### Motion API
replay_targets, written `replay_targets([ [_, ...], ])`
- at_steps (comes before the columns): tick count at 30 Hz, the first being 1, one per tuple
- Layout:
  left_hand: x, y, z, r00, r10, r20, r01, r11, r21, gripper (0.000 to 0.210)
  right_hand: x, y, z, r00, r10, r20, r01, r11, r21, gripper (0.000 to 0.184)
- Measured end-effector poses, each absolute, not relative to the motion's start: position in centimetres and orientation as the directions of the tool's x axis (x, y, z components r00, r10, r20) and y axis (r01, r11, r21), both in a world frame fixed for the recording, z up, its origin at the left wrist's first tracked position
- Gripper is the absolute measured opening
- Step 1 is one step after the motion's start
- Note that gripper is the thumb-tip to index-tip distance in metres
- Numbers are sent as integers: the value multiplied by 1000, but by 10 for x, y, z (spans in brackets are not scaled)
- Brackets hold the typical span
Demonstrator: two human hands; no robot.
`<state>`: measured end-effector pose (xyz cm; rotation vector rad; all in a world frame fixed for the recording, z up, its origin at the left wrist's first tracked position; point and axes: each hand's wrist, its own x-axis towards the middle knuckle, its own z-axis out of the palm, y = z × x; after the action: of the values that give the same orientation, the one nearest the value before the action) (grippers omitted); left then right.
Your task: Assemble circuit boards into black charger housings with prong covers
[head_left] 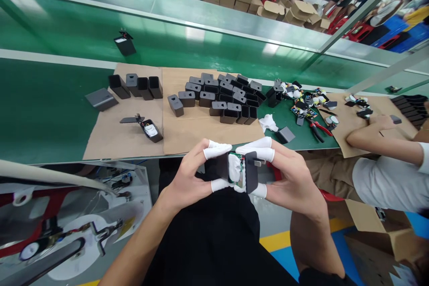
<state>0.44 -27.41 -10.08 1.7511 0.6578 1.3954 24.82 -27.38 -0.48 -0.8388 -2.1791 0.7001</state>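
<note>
Between my two hands, just off the bench's front edge, is a power adapter in two parts. My left hand (192, 174), wearing white finger cots, grips its black casing (217, 167). A green circuit board with white padding (235, 169) sticks partway out of the casing's right end. My right hand (288, 174), also in finger cots, pinches the black end cap with metal plug prongs (251, 173). The cap stands a little apart from the casing, with the board showing in the gap. On the cardboard lies another opened adapter (152, 130) with white padding inside.
Several black casings (217, 96) stand grouped on the cardboard sheet (187, 136). Circuit assemblies (303, 98) are heaped to their right, near red-handled pliers (320, 130) and a white cloth (268, 123). A co-worker's arm (385, 136) rests at the right. Machinery (80, 232) stands at lower left.
</note>
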Motion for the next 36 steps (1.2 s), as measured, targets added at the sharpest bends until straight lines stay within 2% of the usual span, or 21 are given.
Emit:
replay_targets([
  [22,5,-276,-101,261,806,532,-41,-541,840,70,250,-278,-5,-567,727,388,408,657,-634,66],
  [29,2,-278,-111,254,837,485,-43,-491,870,73,253,-276,-1,-535,718,445,341,665,-664,69],
  [36,4,-278,-108,260,818,513,-59,-516,854,74,252,-276,-1,-547,730,410,366,649,-667,68],
])
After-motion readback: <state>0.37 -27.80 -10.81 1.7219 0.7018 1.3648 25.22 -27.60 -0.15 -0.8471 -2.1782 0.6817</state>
